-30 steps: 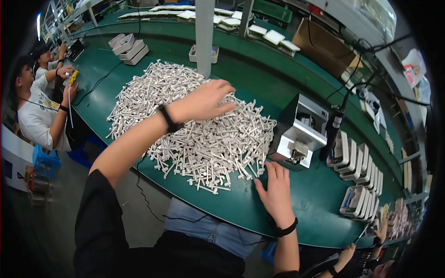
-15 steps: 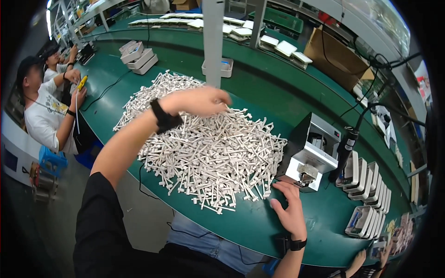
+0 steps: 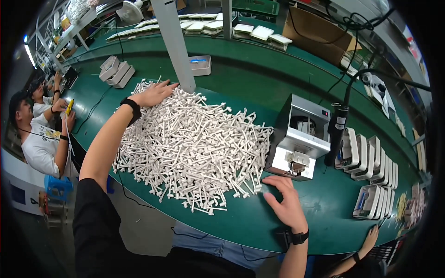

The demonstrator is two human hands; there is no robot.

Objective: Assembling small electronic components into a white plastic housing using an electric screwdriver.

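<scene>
A wide heap of small white plastic rod-like parts with knobbed ends [image 3: 194, 143] covers the middle of the green table [image 3: 241, 227]. My left hand [image 3: 155, 94] lies palm down on the heap's far left part, fingers stretched out and pointing right. No part is visibly gripped in it; what lies under the palm is hidden. My right hand [image 3: 286, 204] rests on the table just right of the heap, fingers apart and holding nothing. Its fingertips are close to the front of a silver and black bench machine [image 3: 301, 136].
Stacked grey trays [image 3: 366, 157] stand at the right, beyond a black cylindrical tool [image 3: 337, 134] with a cable. More grey trays [image 3: 116, 72] sit at the far left. A metal post [image 3: 174, 46] rises behind the heap. Co-workers [image 3: 39, 143] work at the left; another person's hand [image 3: 369, 238] shows lower right.
My left hand has gone from above the heap's middle to its far left part, with its fingers now straightened. My right hand stays beside the machine. The view has shifted.
</scene>
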